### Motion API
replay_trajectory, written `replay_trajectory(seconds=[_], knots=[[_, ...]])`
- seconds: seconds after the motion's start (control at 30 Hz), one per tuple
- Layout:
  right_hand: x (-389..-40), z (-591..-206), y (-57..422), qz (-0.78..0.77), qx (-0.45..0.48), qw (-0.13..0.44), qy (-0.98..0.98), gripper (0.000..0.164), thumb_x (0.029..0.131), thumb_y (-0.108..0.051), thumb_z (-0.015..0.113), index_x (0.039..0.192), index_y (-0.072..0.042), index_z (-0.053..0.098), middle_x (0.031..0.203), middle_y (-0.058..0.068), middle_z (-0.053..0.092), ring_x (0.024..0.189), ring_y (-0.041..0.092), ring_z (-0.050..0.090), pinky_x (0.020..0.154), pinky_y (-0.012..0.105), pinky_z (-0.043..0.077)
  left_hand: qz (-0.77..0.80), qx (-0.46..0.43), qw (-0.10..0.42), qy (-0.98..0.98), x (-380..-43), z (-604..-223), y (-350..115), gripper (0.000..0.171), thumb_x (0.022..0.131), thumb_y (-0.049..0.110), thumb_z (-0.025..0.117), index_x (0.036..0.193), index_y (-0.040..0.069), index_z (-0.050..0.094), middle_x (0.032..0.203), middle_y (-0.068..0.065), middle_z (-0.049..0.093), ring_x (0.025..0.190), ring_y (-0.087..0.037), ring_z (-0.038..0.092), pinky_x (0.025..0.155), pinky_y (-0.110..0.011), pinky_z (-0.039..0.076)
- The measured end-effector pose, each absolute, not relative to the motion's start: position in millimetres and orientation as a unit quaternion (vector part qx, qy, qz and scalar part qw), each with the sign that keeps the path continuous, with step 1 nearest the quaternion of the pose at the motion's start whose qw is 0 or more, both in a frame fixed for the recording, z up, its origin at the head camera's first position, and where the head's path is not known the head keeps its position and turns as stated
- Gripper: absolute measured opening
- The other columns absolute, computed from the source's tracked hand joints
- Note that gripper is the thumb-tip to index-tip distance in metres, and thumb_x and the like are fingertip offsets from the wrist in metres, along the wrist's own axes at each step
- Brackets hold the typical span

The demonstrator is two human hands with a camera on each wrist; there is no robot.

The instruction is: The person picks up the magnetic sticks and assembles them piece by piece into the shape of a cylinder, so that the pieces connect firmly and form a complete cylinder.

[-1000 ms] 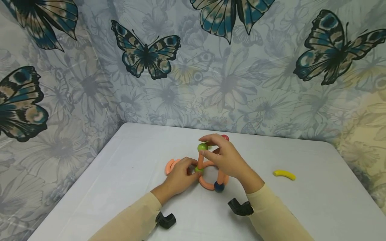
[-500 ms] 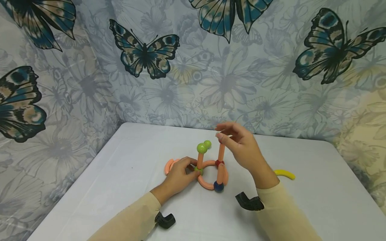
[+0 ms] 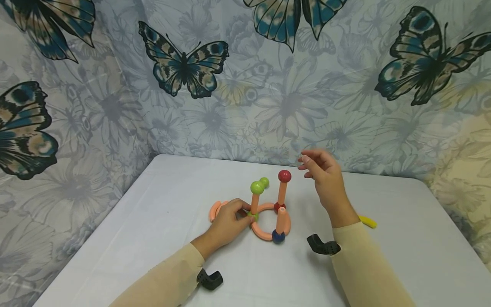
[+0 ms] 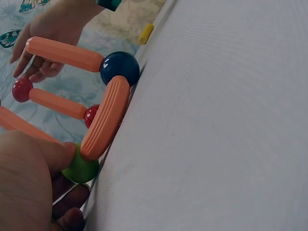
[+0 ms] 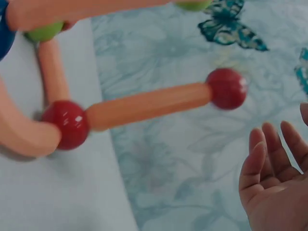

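A ring of curved orange sticks [image 3: 262,233] joined by balls lies on the white table. My left hand [image 3: 229,222] pinches the green ball [image 4: 81,169] at the ring's left. From that ball an upright orange stick [image 3: 255,204] rises to another green ball [image 3: 257,187]. At the ring's back, a lower red ball [image 5: 66,125] bears an upright stick topped by a red ball [image 3: 284,175]. The dark blue ball [image 3: 278,236] in front carries a stick with a bare upper end. My right hand [image 3: 327,181] hovers right of the red-topped post, fingers loosely bent, holding nothing.
Loose curved orange sticks [image 3: 214,211] lie left of my left hand. A yellow curved stick [image 3: 368,221] is partly hidden behind my right wrist. One more green ball [image 3: 264,182] shows behind the left post. Butterfly-print cloth [image 3: 215,123] hangs beyond the table's back edge.
My right hand has moved from the left post's green ball to the top of the back post, then away to the right. The red ball now shows there. My left hand has stayed put.
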State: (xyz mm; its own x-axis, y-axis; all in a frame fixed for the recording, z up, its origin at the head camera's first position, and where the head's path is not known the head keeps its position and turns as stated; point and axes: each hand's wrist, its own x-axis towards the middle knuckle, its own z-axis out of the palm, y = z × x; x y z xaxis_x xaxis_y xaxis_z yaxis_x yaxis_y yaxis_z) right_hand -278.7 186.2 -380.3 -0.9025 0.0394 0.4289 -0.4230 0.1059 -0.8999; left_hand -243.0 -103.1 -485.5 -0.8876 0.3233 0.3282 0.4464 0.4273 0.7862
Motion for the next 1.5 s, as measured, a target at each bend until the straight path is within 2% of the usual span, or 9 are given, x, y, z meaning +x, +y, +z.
replay_trajectory(seconds=[0.2, 0.47, 0.63, 0.7, 0.83, 0.93, 1.13, 1.33, 1.5], knots=[[-300, -414, 194, 0.658, 0.084, 0.118, -0.739, 0.042, 0.113, -0.027, 0.061, 0.140, 0.005, 0.059, 0.121, 0.012, 0.067, 0.105, 0.023, 0.067, 0.084, 0.029, 0.055, -0.481, -0.226, 0.059, -0.845, -243, -484, -102, 0.013, 0.098, 0.012, 0.084, 0.108, 0.011, 0.076, 0.102, 0.008, 0.070, 0.095, -0.015, 0.069, 0.079, -0.033, 0.055], [-316, -452, 191, 0.610, 0.056, 0.028, -0.790, 0.046, 0.112, -0.031, 0.063, 0.145, 0.000, 0.059, 0.135, 0.017, 0.061, 0.119, 0.035, 0.061, 0.090, 0.033, 0.055, -0.482, -0.228, 0.056, -0.844, -243, -483, -100, 0.012, 0.098, 0.010, 0.084, 0.107, 0.010, 0.076, 0.101, 0.007, 0.069, 0.095, -0.017, 0.069, 0.078, -0.032, 0.055], [-325, -469, 188, 0.565, 0.067, -0.013, -0.822, 0.038, 0.110, -0.022, 0.063, 0.143, -0.004, 0.060, 0.134, 0.017, 0.063, 0.114, 0.030, 0.061, 0.091, 0.038, 0.053, -0.483, -0.229, 0.055, -0.843, -244, -481, -100, 0.013, 0.097, 0.010, 0.084, 0.107, 0.009, 0.076, 0.101, 0.006, 0.069, 0.094, -0.016, 0.068, 0.078, -0.032, 0.054], [-328, -473, 188, 0.558, 0.080, -0.021, -0.826, 0.037, 0.108, -0.018, 0.064, 0.142, -0.004, 0.060, 0.134, 0.017, 0.065, 0.113, 0.031, 0.060, 0.092, 0.040, 0.052, -0.483, -0.227, 0.055, -0.844, -244, -482, -100, 0.013, 0.097, 0.009, 0.084, 0.107, 0.009, 0.076, 0.100, 0.006, 0.070, 0.094, -0.015, 0.068, 0.077, -0.031, 0.054], [-332, -476, 185, 0.559, 0.098, -0.037, -0.823, 0.042, 0.108, -0.023, 0.071, 0.145, -0.007, 0.060, 0.133, 0.016, 0.068, 0.114, 0.033, 0.060, 0.092, 0.044, 0.050, -0.482, -0.224, 0.053, -0.845, -245, -483, -101, 0.013, 0.097, 0.010, 0.084, 0.106, 0.009, 0.076, 0.100, 0.006, 0.069, 0.094, -0.016, 0.068, 0.077, -0.031, 0.054], [-336, -476, 183, 0.563, 0.107, -0.050, -0.818, 0.049, 0.106, -0.027, 0.075, 0.148, -0.009, 0.060, 0.135, 0.014, 0.067, 0.119, 0.033, 0.061, 0.097, 0.047, 0.049, -0.484, -0.221, 0.049, -0.845, -245, -484, -100, 0.013, 0.097, 0.010, 0.084, 0.106, 0.010, 0.075, 0.100, 0.007, 0.069, 0.094, -0.015, 0.068, 0.077, -0.031, 0.054], [-344, -476, 178, 0.564, 0.129, -0.067, -0.813, 0.053, 0.103, -0.025, 0.078, 0.151, -0.009, 0.058, 0.145, 0.012, 0.063, 0.133, 0.034, 0.060, 0.107, 0.057, 0.046, -0.490, -0.216, 0.044, -0.843, -245, -484, -101, 0.013, 0.097, 0.010, 0.084, 0.106, 0.010, 0.076, 0.100, 0.009, 0.068, 0.094, -0.015, 0.068, 0.076, -0.031, 0.054], [-351, -473, 171, 0.547, 0.169, -0.071, -0.817, 0.054, 0.101, -0.022, 0.080, 0.149, -0.007, 0.061, 0.146, 0.011, 0.063, 0.132, 0.034, 0.059, 0.112, 0.059, 0.043, -0.485, -0.216, 0.050, -0.846, -244, -482, -102, 0.013, 0.096, 0.008, 0.084, 0.105, 0.010, 0.075, 0.100, 0.008, 0.069, 0.094, -0.015, 0.068, 0.077, -0.032, 0.053], [-354, -472, 168, 0.529, 0.198, -0.080, -0.821, 0.057, 0.100, -0.028, 0.081, 0.150, -0.008, 0.061, 0.149, 0.012, 0.061, 0.138, 0.036, 0.056, 0.115, 0.062, 0.040, -0.484, -0.215, 0.047, -0.847, -245, -482, -102, 0.013, 0.096, 0.009, 0.085, 0.106, 0.010, 0.075, 0.100, 0.008, 0.068, 0.095, -0.015, 0.068, 0.077, -0.031, 0.053]])
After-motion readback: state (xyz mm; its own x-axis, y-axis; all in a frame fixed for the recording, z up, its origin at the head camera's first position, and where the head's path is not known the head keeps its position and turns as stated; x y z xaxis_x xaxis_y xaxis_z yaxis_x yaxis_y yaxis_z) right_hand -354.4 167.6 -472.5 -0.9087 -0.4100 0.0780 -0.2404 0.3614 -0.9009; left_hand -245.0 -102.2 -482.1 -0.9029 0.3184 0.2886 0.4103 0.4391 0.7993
